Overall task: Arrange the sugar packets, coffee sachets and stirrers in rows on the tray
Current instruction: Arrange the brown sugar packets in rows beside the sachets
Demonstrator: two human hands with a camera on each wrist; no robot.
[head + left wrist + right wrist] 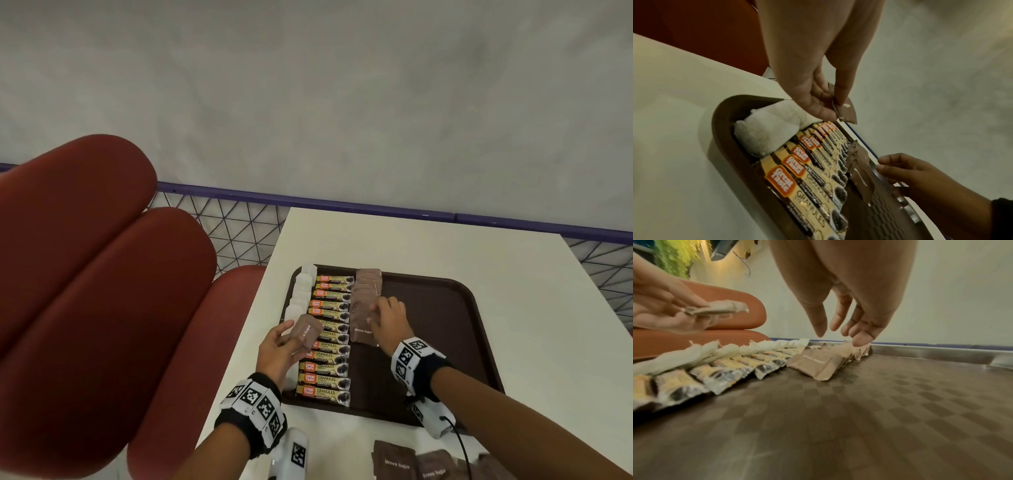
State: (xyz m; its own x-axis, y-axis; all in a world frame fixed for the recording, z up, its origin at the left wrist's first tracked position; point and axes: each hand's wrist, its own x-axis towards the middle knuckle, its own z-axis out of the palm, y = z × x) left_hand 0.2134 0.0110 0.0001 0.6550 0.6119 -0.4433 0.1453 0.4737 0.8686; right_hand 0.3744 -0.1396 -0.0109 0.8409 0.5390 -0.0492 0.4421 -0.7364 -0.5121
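Bench (428, 246): white, carrying a dark brown tray (442, 329) with a raised rim
Coffee row (327, 339): yellow sachets overlapping down the tray's left part, printed "Great Taste" in an orange patch and "GRANULES"
White items (303, 291): a row along the tray's left edge, wrapped in white; whether these are the stirrers cannot be told
Sugar row (364, 305): brown packets overlapping just right of the coffee, the nearest reading "Brown Sugar"; the row stops about halfway down
Spare packets (407, 462): more "Brown Sugar" packets loose on the bench, near the tray's front edge
Left hand (275, 349): grip clamped on a small stack of brown packets (306, 331), held above the coffee row
Right hand (388, 320): fingers straight and apart, tips resting on the sugar row, holding nothing
Step in hand: extending the sugar row
Next move, likely: take one packet from the left hand's stack and lay it overlapping the nearest one, edges square
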